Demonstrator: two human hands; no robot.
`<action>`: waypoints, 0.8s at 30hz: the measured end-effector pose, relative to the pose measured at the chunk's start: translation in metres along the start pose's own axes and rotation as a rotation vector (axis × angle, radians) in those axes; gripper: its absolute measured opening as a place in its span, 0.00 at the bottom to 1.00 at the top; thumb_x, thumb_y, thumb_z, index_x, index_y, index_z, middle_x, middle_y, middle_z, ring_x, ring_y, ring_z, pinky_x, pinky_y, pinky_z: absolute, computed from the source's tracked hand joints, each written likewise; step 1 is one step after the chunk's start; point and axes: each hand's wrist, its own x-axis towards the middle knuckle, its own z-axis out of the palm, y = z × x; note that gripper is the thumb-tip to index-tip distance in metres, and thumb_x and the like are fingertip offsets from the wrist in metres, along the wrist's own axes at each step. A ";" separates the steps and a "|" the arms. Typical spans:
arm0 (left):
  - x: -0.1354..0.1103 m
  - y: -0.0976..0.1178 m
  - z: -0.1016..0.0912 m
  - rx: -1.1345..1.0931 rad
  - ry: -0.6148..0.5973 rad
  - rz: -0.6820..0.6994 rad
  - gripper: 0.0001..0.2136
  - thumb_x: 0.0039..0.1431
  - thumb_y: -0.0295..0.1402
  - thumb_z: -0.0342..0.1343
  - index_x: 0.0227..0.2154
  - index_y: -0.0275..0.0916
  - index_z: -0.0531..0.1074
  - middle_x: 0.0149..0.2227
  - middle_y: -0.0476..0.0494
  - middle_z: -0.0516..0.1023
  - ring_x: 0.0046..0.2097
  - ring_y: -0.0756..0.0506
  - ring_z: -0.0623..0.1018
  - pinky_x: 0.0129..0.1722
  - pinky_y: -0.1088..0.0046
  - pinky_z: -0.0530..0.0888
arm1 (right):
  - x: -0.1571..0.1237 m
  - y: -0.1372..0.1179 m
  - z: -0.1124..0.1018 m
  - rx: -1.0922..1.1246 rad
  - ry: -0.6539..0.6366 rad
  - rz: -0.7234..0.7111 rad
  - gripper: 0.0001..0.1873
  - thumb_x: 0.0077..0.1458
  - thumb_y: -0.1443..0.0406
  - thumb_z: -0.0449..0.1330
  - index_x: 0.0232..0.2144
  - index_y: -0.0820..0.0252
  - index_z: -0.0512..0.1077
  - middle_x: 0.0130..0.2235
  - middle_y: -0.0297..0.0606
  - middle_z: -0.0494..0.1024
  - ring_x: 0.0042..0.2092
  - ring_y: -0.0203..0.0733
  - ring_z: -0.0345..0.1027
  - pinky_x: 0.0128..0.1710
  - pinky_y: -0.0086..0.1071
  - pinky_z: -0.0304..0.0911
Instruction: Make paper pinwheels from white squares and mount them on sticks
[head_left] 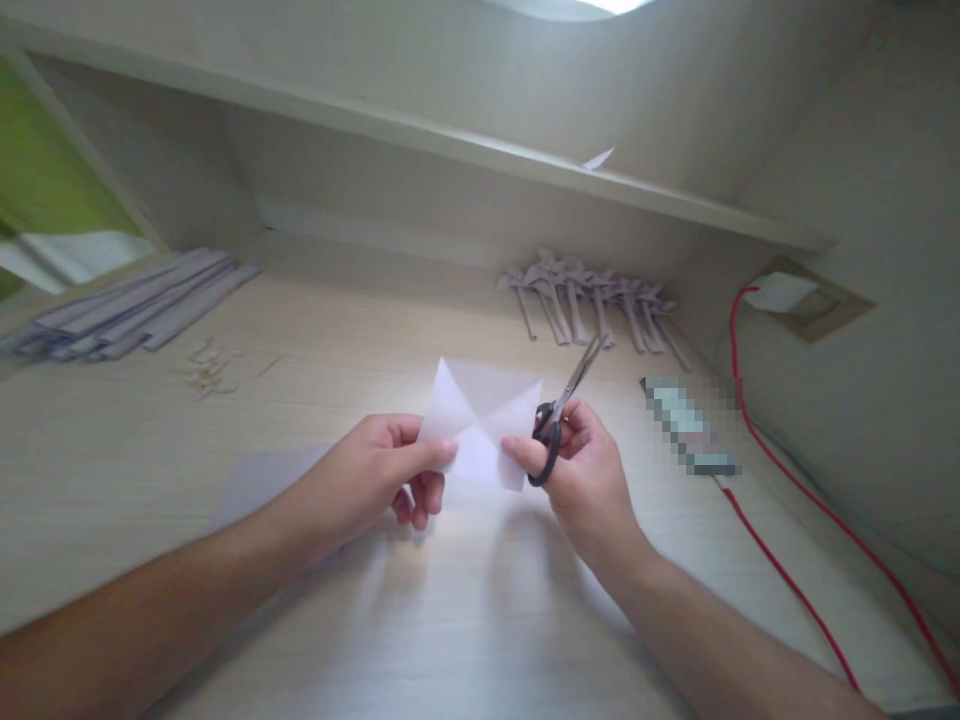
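From the head view, you work at a pale wood-grain desk [450, 620] set in an alcove, with one long shelf [420, 130] crossing above it, plain light walls at the back and right, and a green patch of wall at the far left. Your left hand [375, 480] pinches the left edge of one white paper square [480, 420] between thumb and fingers. The square is held just above the middle of the desk, and its crossing creases show. Your right hand [585, 470] grips one pair of black-handled scissors [562, 410], fingers through the loops and blades together, pointing up and away to the right, while its thumb and forefinger also nip the square's lower right edge. One grey sheet [262, 475] lies flat on the desk under your left hand. A stack of grey paper strips [127, 305] sits at the far left and a row of folded paper shapes [592, 300] at the back right, both too overlapped to count. A few tiny scraps [210, 370] lie near the strips. One paper scrap [598, 158] rests on the shelf. On the right wall is one socket [810, 295], from which a red cable [795, 500] trails down the desk's right side past one blurred object [690, 425].
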 end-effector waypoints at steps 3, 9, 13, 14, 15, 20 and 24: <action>0.000 0.001 -0.005 -0.036 0.035 0.045 0.16 0.56 0.45 0.63 0.23 0.38 0.72 0.19 0.48 0.74 0.20 0.50 0.71 0.21 0.75 0.68 | 0.005 0.000 -0.011 0.009 -0.116 0.083 0.25 0.40 0.60 0.79 0.31 0.57 0.67 0.26 0.28 0.76 0.26 0.35 0.70 0.29 0.29 0.66; -0.001 0.012 -0.021 0.018 0.177 0.210 0.16 0.59 0.43 0.62 0.20 0.40 0.73 0.17 0.49 0.71 0.20 0.50 0.68 0.21 0.74 0.65 | 0.001 -0.005 -0.029 -0.016 -0.344 0.322 0.22 0.48 0.52 0.75 0.31 0.61 0.72 0.27 0.33 0.78 0.24 0.32 0.68 0.26 0.27 0.63; -0.006 0.018 -0.029 0.069 0.207 0.222 0.19 0.59 0.46 0.62 0.18 0.41 0.73 0.17 0.47 0.72 0.20 0.49 0.69 0.21 0.73 0.66 | -0.008 -0.005 -0.031 -0.020 -0.455 0.395 0.23 0.49 0.51 0.75 0.29 0.63 0.73 0.27 0.34 0.78 0.23 0.31 0.67 0.25 0.26 0.62; -0.008 0.019 -0.030 0.082 0.212 0.225 0.19 0.59 0.47 0.62 0.18 0.41 0.73 0.16 0.48 0.71 0.19 0.49 0.69 0.20 0.73 0.65 | -0.010 -0.005 -0.031 -0.009 -0.480 0.405 0.23 0.48 0.51 0.75 0.29 0.63 0.73 0.27 0.34 0.77 0.23 0.31 0.67 0.25 0.26 0.62; -0.009 0.019 -0.030 0.096 0.222 0.232 0.20 0.59 0.47 0.62 0.17 0.41 0.73 0.16 0.48 0.71 0.19 0.49 0.68 0.20 0.73 0.65 | -0.011 -0.004 -0.033 0.001 -0.509 0.414 0.23 0.48 0.50 0.75 0.30 0.62 0.72 0.27 0.34 0.77 0.23 0.32 0.67 0.25 0.26 0.62; -0.014 0.020 -0.029 0.141 0.290 0.257 0.20 0.61 0.47 0.59 0.18 0.43 0.71 0.15 0.49 0.67 0.19 0.49 0.64 0.19 0.72 0.62 | -0.011 -0.003 -0.044 -0.052 -0.627 0.418 0.23 0.52 0.50 0.73 0.32 0.61 0.73 0.28 0.33 0.75 0.25 0.32 0.65 0.26 0.27 0.60; -0.015 0.020 -0.027 0.198 0.372 0.264 0.21 0.62 0.47 0.58 0.16 0.43 0.69 0.15 0.50 0.66 0.20 0.48 0.63 0.21 0.70 0.61 | -0.011 -0.007 -0.047 -0.108 -0.698 0.476 0.23 0.52 0.49 0.73 0.35 0.62 0.75 0.30 0.33 0.72 0.27 0.31 0.59 0.27 0.27 0.55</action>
